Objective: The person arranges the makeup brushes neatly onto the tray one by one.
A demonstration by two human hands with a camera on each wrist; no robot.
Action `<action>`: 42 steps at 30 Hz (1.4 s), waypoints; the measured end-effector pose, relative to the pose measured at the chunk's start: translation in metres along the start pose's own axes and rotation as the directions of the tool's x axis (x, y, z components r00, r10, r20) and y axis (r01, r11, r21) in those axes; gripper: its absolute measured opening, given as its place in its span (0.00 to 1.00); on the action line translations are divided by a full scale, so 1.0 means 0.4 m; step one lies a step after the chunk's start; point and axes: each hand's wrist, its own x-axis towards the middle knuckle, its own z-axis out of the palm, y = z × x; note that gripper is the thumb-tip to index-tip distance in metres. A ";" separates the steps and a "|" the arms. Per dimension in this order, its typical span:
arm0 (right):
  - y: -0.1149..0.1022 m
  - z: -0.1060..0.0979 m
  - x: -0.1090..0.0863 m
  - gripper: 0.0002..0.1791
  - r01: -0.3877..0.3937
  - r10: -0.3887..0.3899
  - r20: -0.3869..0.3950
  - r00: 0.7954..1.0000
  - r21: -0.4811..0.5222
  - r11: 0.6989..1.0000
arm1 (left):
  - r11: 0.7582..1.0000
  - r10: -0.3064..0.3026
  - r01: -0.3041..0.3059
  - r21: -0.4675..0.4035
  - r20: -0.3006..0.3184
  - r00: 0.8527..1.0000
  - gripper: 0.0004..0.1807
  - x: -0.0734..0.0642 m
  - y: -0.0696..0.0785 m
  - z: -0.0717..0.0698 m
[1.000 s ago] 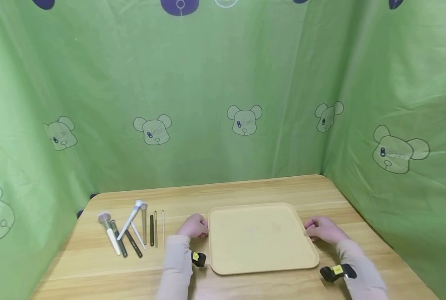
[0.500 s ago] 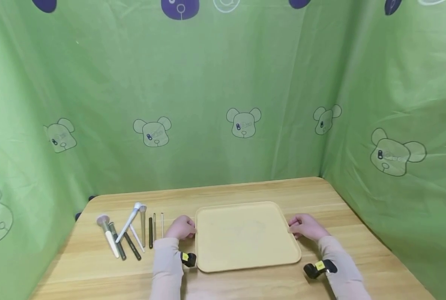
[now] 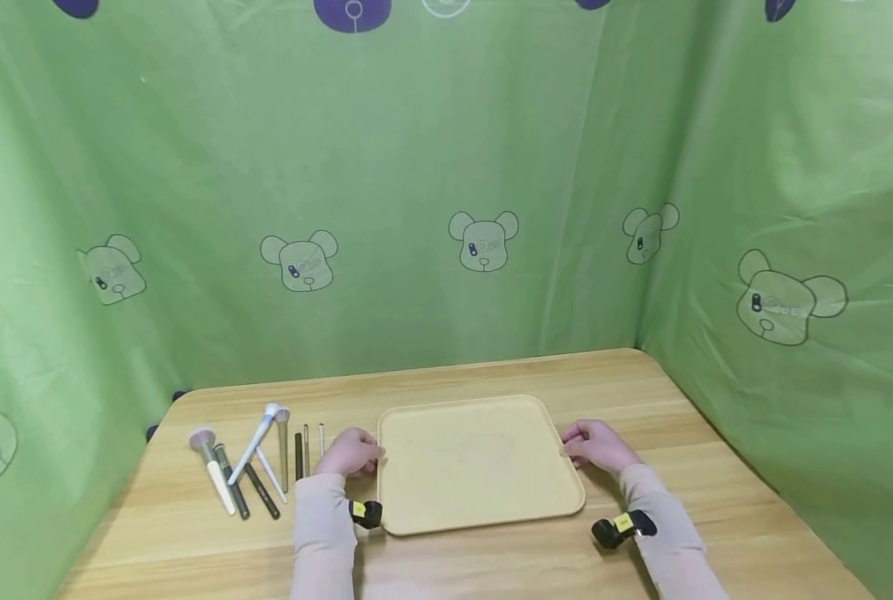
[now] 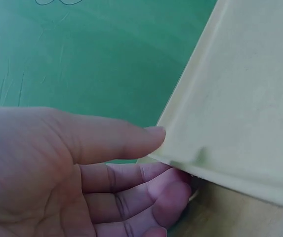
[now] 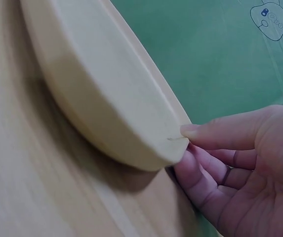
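Observation:
A shallow beige tray with rounded corners lies between my two hands in the head view. At its left rim my left hand pinches the edge, thumb on top and curled fingers below, as the left wrist view of the hand shows. On the opposite rim my right hand pinches the tray likewise; in the right wrist view the thumb and forefinger of the hand meet at the rim. A shadow shows under the tray there. Nothing lies on the tray.
Left of the tray, several makeup brushes lie on the wooden table, among them a large fluffy brush and a white-handled brush crossing others. My left forearm is close to the thin brushes. Green curtains enclose the table's back and sides.
The tray has moved left across the table toward the brushes, with both hands holding its sides throughout. The brushes have stayed in place.

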 end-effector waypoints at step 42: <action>0.019 0.003 0.000 0.18 -0.019 0.020 -0.027 0.999 0.022 1.000 | 0.993 -0.058 0.090 0.076 -0.346 0.936 0.23 -0.027 -0.077 -0.098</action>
